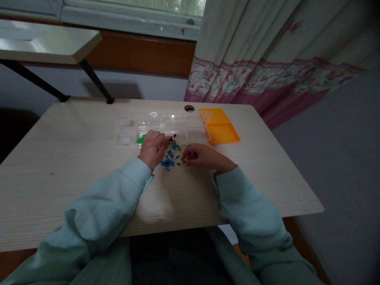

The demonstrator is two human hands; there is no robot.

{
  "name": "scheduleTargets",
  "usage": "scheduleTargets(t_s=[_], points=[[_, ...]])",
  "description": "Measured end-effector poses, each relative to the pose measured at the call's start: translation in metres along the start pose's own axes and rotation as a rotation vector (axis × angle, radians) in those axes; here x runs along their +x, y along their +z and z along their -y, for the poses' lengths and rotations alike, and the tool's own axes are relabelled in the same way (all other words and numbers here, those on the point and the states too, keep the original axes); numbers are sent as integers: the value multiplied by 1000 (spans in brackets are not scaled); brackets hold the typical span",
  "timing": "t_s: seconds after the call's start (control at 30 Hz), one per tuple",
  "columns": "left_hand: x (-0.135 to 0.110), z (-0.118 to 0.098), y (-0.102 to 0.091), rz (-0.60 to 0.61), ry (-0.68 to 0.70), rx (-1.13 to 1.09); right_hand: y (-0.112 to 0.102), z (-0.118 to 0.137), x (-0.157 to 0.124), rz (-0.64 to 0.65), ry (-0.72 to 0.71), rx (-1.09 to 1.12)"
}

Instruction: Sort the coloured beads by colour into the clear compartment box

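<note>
Head view: the loose heap of small blue, yellow and dark plastic pieces (172,156) is too small and blurred to count, and both sets of fingertips partly cover it. The left hand (152,148) is curled with thumb and fingers drawn together at the heap's far edge; I cannot tell whether a piece is pinched there. The right hand (202,156) lies knuckles-up with its fingers bent onto the heap's right side, and whether it grips anything is hidden too. Pale green sleeves cover both forearms.

The heap sits mid-table on the pale wood-grain table (74,158), just in front of the clear plastic compartment box (166,124). Bare tabletop lies wide to the left and right, and the near edge is well apart from the hands.

I count 2 hands, 1 clear box with 1 patch of green pieces (140,139), 1 orange plastic lid (221,128) touching the box's right end, and 1 round cable hole (189,108).
</note>
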State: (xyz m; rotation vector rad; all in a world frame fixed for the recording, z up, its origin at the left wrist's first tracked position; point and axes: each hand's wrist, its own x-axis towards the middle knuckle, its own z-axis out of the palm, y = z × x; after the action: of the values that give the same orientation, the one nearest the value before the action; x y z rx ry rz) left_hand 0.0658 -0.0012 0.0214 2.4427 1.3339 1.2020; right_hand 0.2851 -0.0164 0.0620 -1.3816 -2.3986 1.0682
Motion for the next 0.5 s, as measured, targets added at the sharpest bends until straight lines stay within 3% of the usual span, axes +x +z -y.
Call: scheduleTargets(t_s=[0.5], points=[[1, 0, 1, 15, 2, -2, 14, -5, 10, -211, 33, -257]])
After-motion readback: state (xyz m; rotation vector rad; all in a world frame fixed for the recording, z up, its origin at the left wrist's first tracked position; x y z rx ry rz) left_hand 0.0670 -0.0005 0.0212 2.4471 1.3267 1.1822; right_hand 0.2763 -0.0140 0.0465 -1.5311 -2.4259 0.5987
